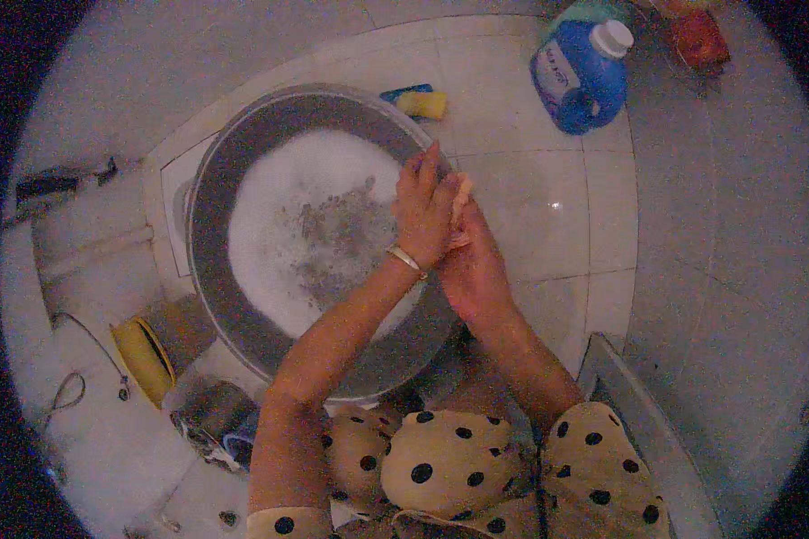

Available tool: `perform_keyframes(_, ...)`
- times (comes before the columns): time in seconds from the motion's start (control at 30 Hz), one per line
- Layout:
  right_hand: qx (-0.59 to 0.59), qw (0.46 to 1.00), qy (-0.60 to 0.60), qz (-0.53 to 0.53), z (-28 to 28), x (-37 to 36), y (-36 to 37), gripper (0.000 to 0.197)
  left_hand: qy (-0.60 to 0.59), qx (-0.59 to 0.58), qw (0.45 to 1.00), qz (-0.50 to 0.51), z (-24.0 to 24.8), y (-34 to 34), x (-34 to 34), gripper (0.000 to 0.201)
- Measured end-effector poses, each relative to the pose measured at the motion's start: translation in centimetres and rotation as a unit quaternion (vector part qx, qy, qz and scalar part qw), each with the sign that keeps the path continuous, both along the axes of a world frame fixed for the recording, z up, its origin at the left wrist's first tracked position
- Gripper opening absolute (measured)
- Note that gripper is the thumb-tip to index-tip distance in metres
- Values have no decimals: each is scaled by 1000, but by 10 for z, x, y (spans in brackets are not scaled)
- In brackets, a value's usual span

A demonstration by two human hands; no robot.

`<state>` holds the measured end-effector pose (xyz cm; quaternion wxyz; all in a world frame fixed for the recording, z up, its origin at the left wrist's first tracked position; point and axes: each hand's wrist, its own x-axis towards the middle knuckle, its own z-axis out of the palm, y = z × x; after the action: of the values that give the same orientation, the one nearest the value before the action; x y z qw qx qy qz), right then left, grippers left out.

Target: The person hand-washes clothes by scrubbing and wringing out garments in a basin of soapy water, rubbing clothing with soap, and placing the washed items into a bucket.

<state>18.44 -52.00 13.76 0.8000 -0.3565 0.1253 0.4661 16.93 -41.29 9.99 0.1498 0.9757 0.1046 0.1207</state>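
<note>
A wide grey metal basin (214, 296) holds water covered with white suds (270, 278), which thin out to grey bubbles in the middle. Over its right rim, my hands are pressed together. My left hand (422, 208), with a pale bangle at the wrist, lies against my right hand (467, 274) with its fingers closed. A small pale orange strip (463, 193) shows between them; I cannot make out whether it is a thing or fingers. The fingers of my right hand are mostly hidden.
Beyond the basin lie a yellow-and-blue sponge (422, 103) and a blue jug with a white cap (582, 79). A red object (699, 40) is at the far right. A yellow round-edged item (144, 359) stands left of the basin. Pale tiles (539, 216) extend to the right.
</note>
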Motion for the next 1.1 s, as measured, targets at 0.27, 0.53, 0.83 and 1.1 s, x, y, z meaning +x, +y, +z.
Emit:
perform_keyframes(0.27, 105, 985, 124, -50, -2, 15, -1, 56, -94, -246, 965, 9, 20, -48, -17, 47)
perform_keyframes(0.53, -160, 976, -101, -110, -3, 17, -11, 34, -60, -782, 619, 53, 25, 8, -5, 48)
perform_keyframes(0.83, -264, 912, -311, 44, -6, 6, -22, 41, 133, -657, 734, 109, 26, 6, -38, 36)
perform_keyframes(1.1, -248, 947, -201, -43, -15, 24, -17, 32, 43, -575, 788, 216, 51, 0, -41, 52)
